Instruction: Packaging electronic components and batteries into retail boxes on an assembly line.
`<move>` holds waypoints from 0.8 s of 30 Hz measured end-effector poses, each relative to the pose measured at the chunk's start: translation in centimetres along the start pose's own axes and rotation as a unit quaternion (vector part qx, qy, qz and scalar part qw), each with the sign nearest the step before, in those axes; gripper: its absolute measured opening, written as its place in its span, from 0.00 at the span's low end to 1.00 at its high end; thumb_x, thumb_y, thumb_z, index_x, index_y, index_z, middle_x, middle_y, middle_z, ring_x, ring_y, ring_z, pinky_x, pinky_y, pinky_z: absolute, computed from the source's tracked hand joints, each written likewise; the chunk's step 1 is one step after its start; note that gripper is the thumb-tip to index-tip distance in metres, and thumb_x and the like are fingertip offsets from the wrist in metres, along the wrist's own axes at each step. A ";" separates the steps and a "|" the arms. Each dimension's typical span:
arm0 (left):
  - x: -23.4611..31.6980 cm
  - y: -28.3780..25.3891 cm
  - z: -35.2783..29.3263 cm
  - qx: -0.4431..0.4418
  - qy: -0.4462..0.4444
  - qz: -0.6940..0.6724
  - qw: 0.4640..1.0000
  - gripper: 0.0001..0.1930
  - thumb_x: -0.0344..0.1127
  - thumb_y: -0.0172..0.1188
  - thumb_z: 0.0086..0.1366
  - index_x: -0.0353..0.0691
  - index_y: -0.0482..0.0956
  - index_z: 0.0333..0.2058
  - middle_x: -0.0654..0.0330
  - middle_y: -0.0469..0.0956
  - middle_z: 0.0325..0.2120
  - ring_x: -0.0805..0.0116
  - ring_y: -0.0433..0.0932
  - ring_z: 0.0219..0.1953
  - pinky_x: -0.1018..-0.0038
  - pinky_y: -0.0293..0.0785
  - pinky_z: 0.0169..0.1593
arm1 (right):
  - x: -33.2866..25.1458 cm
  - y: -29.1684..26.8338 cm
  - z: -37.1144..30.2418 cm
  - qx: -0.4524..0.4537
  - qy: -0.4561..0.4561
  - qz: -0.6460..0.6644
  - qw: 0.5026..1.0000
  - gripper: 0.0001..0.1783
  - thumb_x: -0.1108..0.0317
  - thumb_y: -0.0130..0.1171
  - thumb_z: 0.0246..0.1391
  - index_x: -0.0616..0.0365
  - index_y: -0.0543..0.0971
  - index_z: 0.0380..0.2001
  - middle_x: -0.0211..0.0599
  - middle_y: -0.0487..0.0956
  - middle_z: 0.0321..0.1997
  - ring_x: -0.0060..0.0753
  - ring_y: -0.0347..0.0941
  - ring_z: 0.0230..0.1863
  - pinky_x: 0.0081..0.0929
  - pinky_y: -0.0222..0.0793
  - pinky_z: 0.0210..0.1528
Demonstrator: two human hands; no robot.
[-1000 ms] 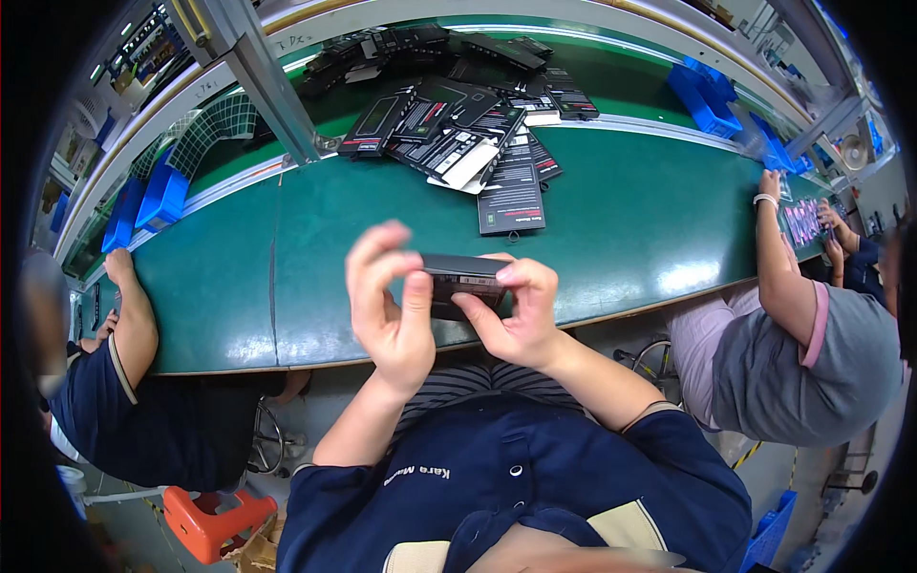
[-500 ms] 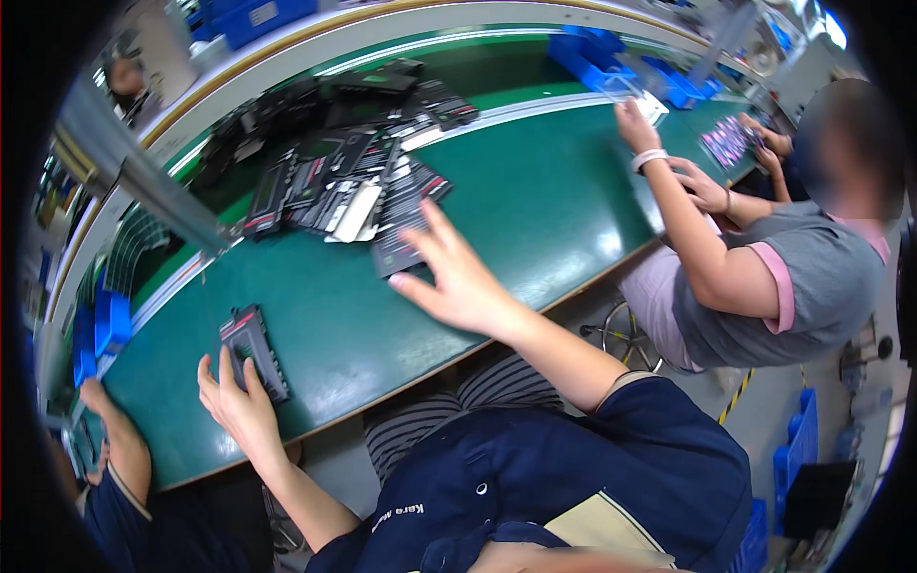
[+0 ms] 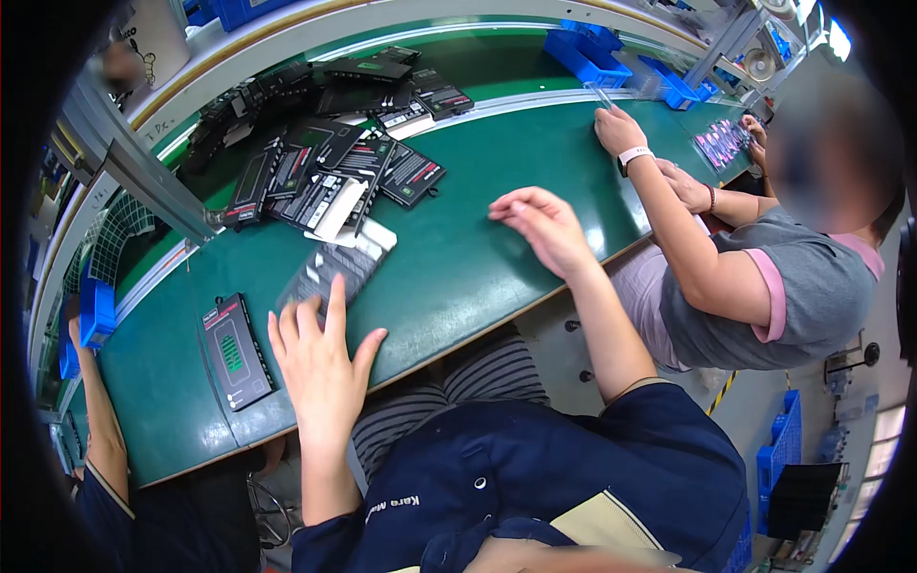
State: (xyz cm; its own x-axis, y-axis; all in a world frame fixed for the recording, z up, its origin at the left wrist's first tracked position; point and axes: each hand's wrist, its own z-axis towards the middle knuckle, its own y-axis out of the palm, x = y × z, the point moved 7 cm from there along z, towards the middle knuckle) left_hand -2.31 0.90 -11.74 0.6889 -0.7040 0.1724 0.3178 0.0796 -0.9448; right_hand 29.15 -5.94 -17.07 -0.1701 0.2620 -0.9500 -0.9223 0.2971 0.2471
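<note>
My left hand [image 3: 320, 368] is spread open above the table, palm down, its fingertips at the near edge of a dark flat retail box [image 3: 346, 263] that is blurred by motion. Whether the fingertips touch that box I cannot tell. My right hand [image 3: 552, 234] is raised over the table to the right, its thumb and fingers drawn together in a loose pinch with nothing visible in them. Left of my left hand, a single black box with a green pattern [image 3: 239, 355] lies face up. Beyond both hands is a heap of similar black boxes [image 3: 315, 167], some showing white sides.
The green table [image 3: 458, 306] curves away on both sides. Blue bins [image 3: 587, 59] stand at the far right, and another blue bin [image 3: 97, 310] at the left. A metal post [image 3: 158, 186] rises by the heap. Co-workers sit to the right [image 3: 707, 248] and left [image 3: 105, 439].
A box has come from the heap toward my left hand. My left hand has moved right, off the single box, which now lies turned and face up. My right hand has drawn away rightward, its fingers closing.
</note>
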 end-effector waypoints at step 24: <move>-0.9 1.2 0.6 0.029 0.066 -0.116 0.991 0.33 0.51 0.71 0.54 0.44 0.77 0.57 0.50 0.71 0.60 0.45 0.66 0.63 0.43 0.49 0.70 | -3.9 -1.2 0.7 0.144 -0.212 -0.552 0.794 0.04 0.73 0.66 0.49 0.61 0.82 0.29 0.37 0.81 0.31 0.40 0.78 0.38 0.35 0.73 0.42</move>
State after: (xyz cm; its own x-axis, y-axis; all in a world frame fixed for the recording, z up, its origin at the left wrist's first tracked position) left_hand -2.18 2.06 -12.85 0.5029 -0.7936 0.3425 0.4979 -0.0580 -0.8653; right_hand 31.19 -6.68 -13.56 0.8747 -0.0362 -0.4833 -0.3003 0.7422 -0.5992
